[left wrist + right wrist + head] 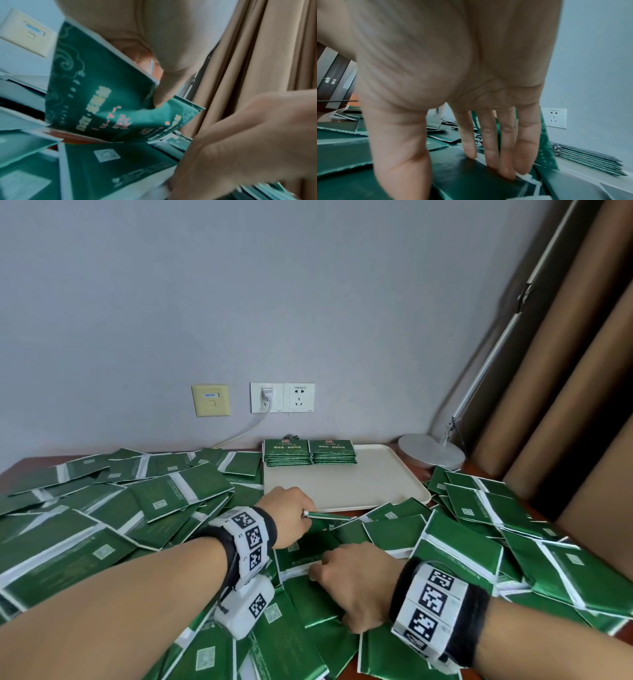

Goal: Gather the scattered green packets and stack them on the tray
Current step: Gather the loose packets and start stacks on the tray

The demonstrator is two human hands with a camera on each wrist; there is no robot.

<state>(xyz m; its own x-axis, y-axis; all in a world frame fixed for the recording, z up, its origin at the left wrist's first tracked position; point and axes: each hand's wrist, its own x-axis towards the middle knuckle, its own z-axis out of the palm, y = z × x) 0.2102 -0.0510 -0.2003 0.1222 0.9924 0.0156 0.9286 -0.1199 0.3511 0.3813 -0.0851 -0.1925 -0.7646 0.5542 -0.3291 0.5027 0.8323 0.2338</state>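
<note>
Packet (329, 516) pinched in left hand (286, 517), right hand (356, 583) just beside

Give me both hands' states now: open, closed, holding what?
Left hand: closed, pinching a green packet lifted off the pile.
Right hand: open, straight fingers pressing on a loose packet in the pile.

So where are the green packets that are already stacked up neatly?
In the head view, the two neat stacks sit side by side at the far left corner of the cream tray, close to the wall just below the sockets.
</note>
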